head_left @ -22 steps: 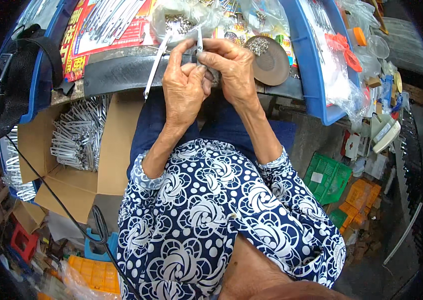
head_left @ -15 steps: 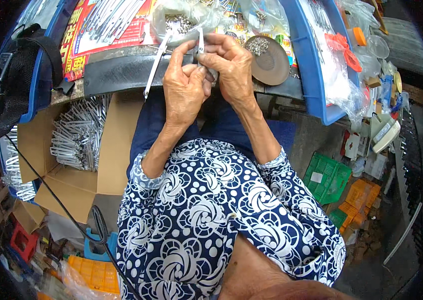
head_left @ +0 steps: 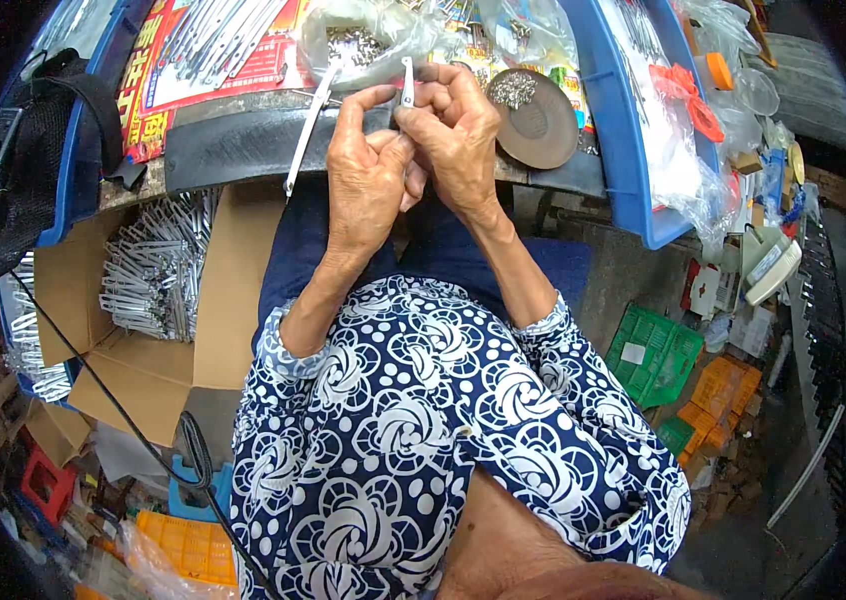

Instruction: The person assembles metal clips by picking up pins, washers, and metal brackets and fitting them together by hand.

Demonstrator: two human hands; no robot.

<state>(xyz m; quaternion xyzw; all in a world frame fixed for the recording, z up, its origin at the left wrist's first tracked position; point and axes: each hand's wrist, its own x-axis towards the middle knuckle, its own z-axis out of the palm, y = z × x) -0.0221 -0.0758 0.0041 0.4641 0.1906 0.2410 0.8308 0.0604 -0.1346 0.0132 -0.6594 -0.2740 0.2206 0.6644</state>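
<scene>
Across the cluttered counter point(head_left: 233, 150), with a blue tray point(head_left: 629, 180) at right, a cardboard box point(head_left: 233, 290) near left and a plastic bag point(head_left: 393, 35) far centre, little differs. The right hand point(head_left: 455, 135) has edged left, pinching a slim metal strip point(head_left: 408, 80), now slightly farther right; the left hand point(head_left: 366, 170) curls beside it, grip hidden.

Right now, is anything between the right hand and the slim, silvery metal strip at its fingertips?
Nothing visible: the right hand has its thumb against the lower visible part of the slim, silvery metal strip. The left hand is alongside, not between.
</scene>
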